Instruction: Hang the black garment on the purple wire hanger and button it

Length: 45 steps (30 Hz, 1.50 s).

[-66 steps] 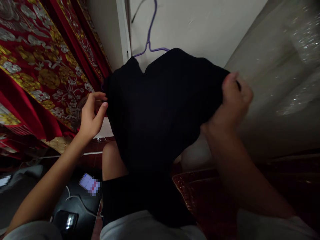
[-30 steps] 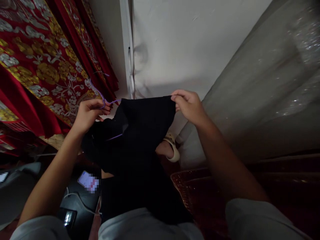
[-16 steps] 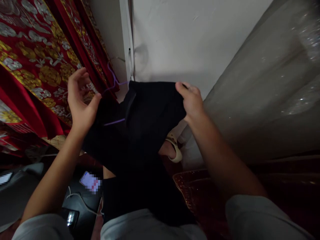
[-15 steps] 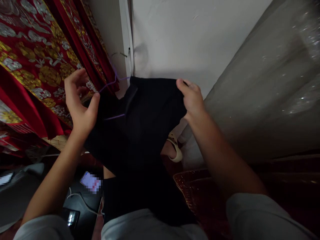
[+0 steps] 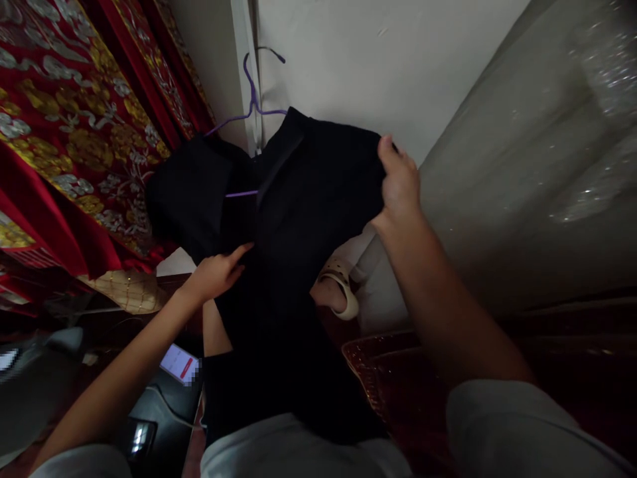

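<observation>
A black collared shirt (image 5: 318,179) hangs spread on a purple wire hanger (image 5: 253,99). The hanger's hook rises above the collar, and part of its bottom bar shows through the neck opening. My right hand (image 5: 401,182) grips the sleeve end at the right, thumb on top, pulling that side out. Over the shirt's front, my left hand (image 5: 219,273) has its index finger stretched toward the edge of the front opening. A second fingertip lies a little below and apart from it. The shirt's lower part blends into dark clothing on my lap.
Red curtain-like cloth with gold and silver embroidery (image 5: 94,146) hangs at the left. A pale wall (image 5: 388,66) stands behind, with plastic-wrapped material (image 5: 522,186) at the right. Below are a beige clog (image 5: 351,302) on a foot, a lit phone (image 5: 179,364) and a white cable (image 5: 172,408).
My left hand has moved from the shirt's left shoulder down and right to its front. The shirt and hanger sit higher, with the hook now plainly visible. My right hand keeps its grip, slightly higher.
</observation>
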Tool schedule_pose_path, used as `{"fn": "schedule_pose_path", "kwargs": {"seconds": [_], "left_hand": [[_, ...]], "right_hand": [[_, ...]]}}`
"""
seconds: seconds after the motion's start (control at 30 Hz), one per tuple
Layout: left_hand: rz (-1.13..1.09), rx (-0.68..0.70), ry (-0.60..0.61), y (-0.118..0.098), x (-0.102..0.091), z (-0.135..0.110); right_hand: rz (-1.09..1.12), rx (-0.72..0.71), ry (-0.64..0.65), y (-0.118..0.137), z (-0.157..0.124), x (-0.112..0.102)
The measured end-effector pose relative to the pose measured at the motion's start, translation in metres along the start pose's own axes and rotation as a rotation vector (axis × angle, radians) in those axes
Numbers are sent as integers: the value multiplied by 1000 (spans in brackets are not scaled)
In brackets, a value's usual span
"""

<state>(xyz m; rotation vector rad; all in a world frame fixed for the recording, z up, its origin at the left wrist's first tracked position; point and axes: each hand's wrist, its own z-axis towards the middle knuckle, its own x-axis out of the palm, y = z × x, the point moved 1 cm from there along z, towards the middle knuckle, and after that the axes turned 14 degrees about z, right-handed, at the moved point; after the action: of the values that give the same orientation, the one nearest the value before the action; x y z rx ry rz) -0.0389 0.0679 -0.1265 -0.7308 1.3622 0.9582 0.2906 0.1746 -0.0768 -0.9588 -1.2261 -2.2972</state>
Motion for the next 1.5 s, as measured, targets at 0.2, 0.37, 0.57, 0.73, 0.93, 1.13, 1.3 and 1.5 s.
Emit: {"fn": "schedule_pose_path", "kwargs": {"seconds": [0.2, 0.37, 0.57, 0.73, 0.93, 1.13, 1.3, 1.5], "left_hand": [[-309, -102, -194, -44, 64, -22], [-632, -332, -555, -95, 98, -33], [-1116, -644, -815, -128, 122, -24], [-1279, -642, -746, -140, 137, -35], [-963, -488, -684, -143, 119, -48], [-947, -367, -664, -152, 104, -41], [-930, -449, -707, -161, 102, -42], [-1059, -603, -753, -165, 98, -48]], "right_hand": [[-85, 236, -86, -8, -25, -44], [-105, 33, -370, -16, -36, -57], [5, -1, -380, -39, -170, -42], [-172, 694, 171, -83, -256, -39], [-391, 590, 378, -69, -235, -41], [-511, 515, 433, -50, -234, -51], [-417, 513, 417, -50, -236, -55], [-447, 485, 485, -42, -235, -53]]}}
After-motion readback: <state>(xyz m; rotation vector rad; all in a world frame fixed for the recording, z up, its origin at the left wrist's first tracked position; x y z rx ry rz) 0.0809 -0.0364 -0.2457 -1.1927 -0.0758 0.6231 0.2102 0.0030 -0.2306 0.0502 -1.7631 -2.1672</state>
